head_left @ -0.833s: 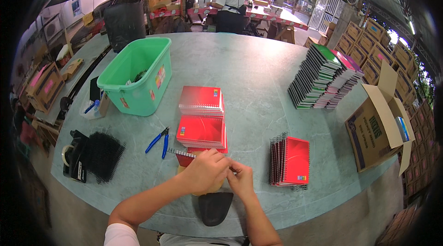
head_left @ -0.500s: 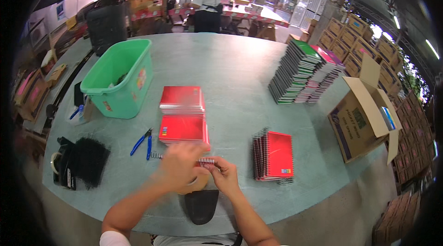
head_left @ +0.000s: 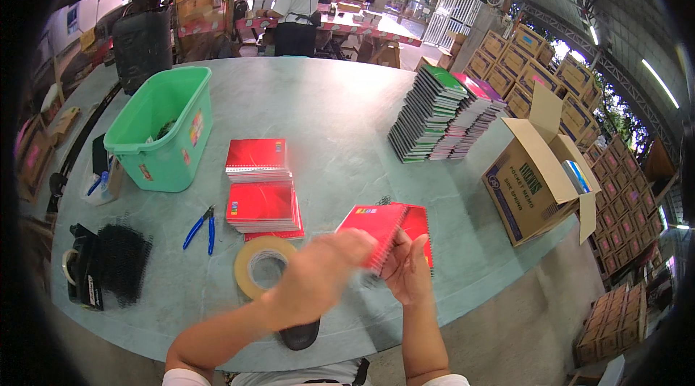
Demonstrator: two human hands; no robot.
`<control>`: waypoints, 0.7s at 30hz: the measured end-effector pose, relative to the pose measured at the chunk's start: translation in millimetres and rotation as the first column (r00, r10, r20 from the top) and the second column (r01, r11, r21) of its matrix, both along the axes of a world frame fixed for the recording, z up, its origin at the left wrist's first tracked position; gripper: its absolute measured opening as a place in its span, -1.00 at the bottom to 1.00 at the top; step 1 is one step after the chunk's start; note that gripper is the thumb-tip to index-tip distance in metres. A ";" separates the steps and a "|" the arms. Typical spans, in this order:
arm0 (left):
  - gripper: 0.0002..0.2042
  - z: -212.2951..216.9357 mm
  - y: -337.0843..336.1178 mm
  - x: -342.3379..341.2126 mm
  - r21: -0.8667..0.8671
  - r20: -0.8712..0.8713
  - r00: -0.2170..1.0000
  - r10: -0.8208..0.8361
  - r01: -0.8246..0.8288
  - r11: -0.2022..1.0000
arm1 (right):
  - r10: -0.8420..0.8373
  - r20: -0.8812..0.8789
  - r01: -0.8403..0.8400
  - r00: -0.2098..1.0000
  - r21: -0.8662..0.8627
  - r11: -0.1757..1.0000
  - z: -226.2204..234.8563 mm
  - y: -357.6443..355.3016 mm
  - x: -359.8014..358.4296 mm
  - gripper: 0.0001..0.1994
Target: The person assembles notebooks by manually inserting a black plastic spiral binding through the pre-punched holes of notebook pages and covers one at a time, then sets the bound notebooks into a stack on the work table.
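A red spiral notebook is tilted above the table, its coil along the right side. My right hand holds it at the coil edge, with some fingers hidden behind the cover. Smeared by motion, my left hand reaches across to the notebook's lower edge; its grip is unclear. Just behind the raised notebook lies a stack of red spiral notebooks, partly covered. Left of my hands are two piles of red notebooks without visible coils, a far pile and a near pile.
A tape roll, blue-handled pliers and black coils beside a black tape dispenser lie leftward. A green tub stands behind. Green and pink notebook stacks and an open carton occupy the right.
Both hands have moved right, bringing a red notebook up in front of the coiled stack. The tape roll is now uncovered. The view has shifted, and the person behind appears farther left.
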State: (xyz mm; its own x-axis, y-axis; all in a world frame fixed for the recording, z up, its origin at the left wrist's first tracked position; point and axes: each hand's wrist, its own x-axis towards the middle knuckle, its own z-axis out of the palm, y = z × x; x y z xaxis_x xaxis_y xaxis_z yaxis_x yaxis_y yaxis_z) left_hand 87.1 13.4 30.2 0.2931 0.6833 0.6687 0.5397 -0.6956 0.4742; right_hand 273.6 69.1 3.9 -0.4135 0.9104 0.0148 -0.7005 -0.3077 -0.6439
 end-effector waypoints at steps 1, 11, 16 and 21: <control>-0.49 -1.7 0.0 13.0 0.062 -0.119 0.993 -0.020 0.028 0.998 | -0.011 -0.002 0.011 1.000 0.016 1.000 5.7 -2.7 2.9 -0.42; -0.65 -3.3 4.6 19.5 0.184 -0.191 0.979 -0.075 0.111 0.977 | -0.617 0.463 0.401 0.637 0.484 0.778 12.4 15.6 53.5 -0.59; -0.72 -30.0 1.3 -11.9 0.046 -0.147 0.989 -0.009 0.016 0.999 | -0.523 0.754 0.292 0.398 0.436 0.851 -61.3 46.3 90.0 -0.56; -0.70 -53.5 -4.2 -36.6 -0.068 -0.141 0.989 0.051 -0.061 0.996 | -0.565 0.796 0.121 0.214 0.553 0.825 -55.3 60.1 94.2 -0.53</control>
